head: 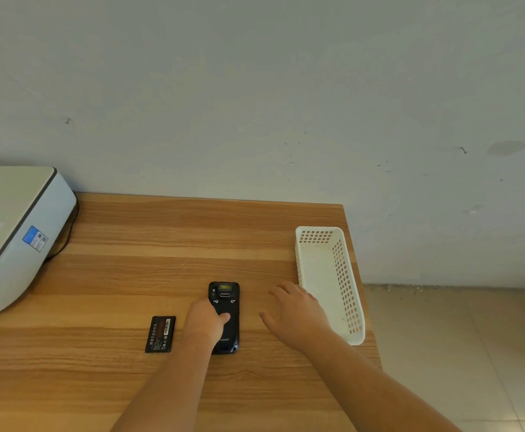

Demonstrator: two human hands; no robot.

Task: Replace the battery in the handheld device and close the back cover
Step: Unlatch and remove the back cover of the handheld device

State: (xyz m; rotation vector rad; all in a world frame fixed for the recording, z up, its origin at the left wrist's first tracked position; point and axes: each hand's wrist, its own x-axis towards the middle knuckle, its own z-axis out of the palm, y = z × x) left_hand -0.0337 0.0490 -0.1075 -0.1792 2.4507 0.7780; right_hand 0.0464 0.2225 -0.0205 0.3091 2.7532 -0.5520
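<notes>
The left hand [206,319] is pressing its thumb on the handheld device [225,316]; the right hand [295,313] is hovering spread, holding nothing.

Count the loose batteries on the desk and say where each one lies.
1. The battery lies flat on the desk, just left of the left hand, which rests on the device. Another may sit hidden inside the device.

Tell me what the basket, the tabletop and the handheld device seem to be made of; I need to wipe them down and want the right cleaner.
Basket: white moulded plastic, judging by its uniform perforated walls. Tabletop: wood grain with a smooth, faintly glossy finish; probably laminate, though solid wood can't be excluded. Handheld device: black casing, likely hard plastic or rubberised, matte with slight sheen.
</notes>
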